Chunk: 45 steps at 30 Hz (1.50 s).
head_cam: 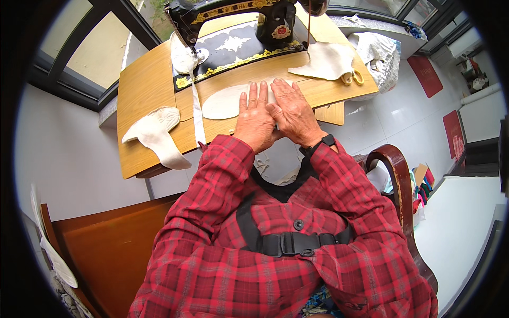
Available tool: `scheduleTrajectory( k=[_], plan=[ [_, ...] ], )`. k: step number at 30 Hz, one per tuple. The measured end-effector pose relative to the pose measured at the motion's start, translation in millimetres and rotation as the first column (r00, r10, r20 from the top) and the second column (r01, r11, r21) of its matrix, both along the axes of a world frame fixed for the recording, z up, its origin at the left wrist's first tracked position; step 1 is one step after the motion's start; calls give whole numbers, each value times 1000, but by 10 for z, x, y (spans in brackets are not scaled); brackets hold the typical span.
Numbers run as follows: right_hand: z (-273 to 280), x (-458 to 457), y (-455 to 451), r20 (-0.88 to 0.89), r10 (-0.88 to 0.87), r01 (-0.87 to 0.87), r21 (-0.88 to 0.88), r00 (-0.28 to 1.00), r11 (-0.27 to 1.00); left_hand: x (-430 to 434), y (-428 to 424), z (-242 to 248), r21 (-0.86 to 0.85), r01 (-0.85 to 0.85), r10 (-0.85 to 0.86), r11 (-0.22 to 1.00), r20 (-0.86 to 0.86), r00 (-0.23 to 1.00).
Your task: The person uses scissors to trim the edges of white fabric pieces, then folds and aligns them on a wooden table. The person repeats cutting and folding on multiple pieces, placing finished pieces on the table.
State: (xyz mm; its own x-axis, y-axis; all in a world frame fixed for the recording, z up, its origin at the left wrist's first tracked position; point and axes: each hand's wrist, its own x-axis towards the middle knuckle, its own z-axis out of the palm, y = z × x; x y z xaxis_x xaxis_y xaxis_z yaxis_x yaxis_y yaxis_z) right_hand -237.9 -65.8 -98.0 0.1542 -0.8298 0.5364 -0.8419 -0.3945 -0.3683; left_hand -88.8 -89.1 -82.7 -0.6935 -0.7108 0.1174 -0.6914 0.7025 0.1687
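A sole-shaped piece of cream cloth (222,104) lies on the wooden sewing table in front of me. My left hand (254,121) rests flat on it with the fingers spread. Beside it, my right hand (293,111) presses on the cloth's right part, its thumb against my left hand. The hands hide much of that part. Behind the cloth stands a black sewing machine (234,12) with gold decoration. Another white cloth piece (182,57) is by its needle, and a white strip (197,113) runs from there over the table's front edge.
At the left, bunched cream cloth (157,133) hangs over the table edge (127,169). Yellow-handled scissors (353,77) lie partly under cream cloth (330,59) at right. A white plastic sack (377,59) stands beyond. Wooden seating (397,179) is around me.
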Motion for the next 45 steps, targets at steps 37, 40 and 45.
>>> scheduleTrajectory(
  k=[37, 40, 45],
  plan=[
    [993, -733, 492, -4, -94, 88, -310, 996, 947, 149, 236, 343, 666, 320, 535, 674, -738, 411],
    [874, -1330, 308, 2, -548, 544, 106, 837, 832, 300, 227, 531, 701, 556, 729, 446, -645, 229],
    [513, -1716, 58, -229, -572, 614, 211, 788, 761, 359, 255, 753, 664, 673, 783, 327, -589, 200]
  ],
)
